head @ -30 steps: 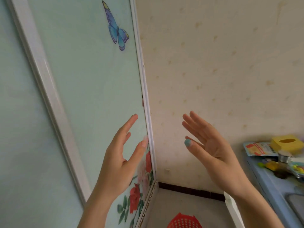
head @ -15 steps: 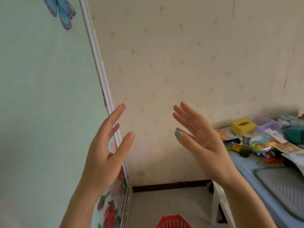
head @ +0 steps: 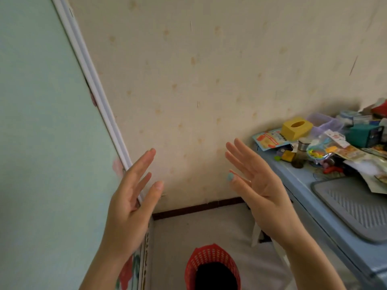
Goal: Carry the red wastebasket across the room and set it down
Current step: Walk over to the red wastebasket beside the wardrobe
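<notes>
Both hands raised mid-frame, palms facing: left hand (head: 129,208) and right hand (head: 261,193) spread wide, holding nothing. The red wastebasket (head: 212,266) stands on the floor at bottom centre, well below them, untouched (black liner inside). Risk: the reach down passes btwn the glass door (head: 41,143) at left and the cluttered blue surface (head: 301,185) at right; an elbow could knock items off.
</notes>
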`<action>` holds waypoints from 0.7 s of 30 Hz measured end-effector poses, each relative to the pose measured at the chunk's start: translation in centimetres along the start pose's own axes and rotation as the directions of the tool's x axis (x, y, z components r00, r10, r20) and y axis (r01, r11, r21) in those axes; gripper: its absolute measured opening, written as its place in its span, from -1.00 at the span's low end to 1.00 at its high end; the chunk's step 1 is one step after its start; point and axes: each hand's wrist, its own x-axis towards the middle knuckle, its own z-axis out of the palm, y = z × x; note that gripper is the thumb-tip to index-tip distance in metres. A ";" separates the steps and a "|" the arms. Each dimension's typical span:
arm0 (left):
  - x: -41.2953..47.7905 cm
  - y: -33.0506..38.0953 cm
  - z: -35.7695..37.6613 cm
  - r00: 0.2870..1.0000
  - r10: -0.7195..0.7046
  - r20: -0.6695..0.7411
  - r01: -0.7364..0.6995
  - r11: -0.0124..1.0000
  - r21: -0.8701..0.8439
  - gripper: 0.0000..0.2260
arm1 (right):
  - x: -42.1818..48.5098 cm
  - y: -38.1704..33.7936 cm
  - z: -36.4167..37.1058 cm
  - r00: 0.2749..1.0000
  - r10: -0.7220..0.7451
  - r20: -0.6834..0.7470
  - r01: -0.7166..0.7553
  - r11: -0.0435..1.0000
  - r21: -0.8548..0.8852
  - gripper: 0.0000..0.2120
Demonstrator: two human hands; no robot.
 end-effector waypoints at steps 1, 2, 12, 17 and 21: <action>0.0 -1.2 0.5 1.000 -0.028 0.002 0.028 1.000 -0.001 -0.53 | 0.0 1.1 -0.3 1.000 0.029 -0.006 -0.029 1.000 -0.011 -0.40; 0.0 -2.4 1.1 0.998 -0.060 0.002 0.060 0.998 -0.007 -0.53 | 0.1 2.3 -0.6 0.999 0.051 -0.011 -0.052 0.998 -0.032 -0.41; -2.0 -16.3 7.5 0.951 -0.304 0.060 0.306 0.952 -0.024 -0.55 | -0.9 15.5 -2.5 0.960 0.278 -0.021 -0.279 0.955 -0.106 -0.34; -4.1 -23.6 10.5 0.900 -0.426 0.094 0.427 0.904 0.004 -0.53 | -2.3 22.9 -2.9 0.918 0.395 -0.042 -0.397 0.906 -0.146 -0.39; -6.3 -28.8 12.6 0.850 -0.515 0.110 0.512 0.857 0.059 -0.55 | -4.0 28.7 -3.1 0.875 0.481 -0.055 -0.483 0.862 -0.153 -0.41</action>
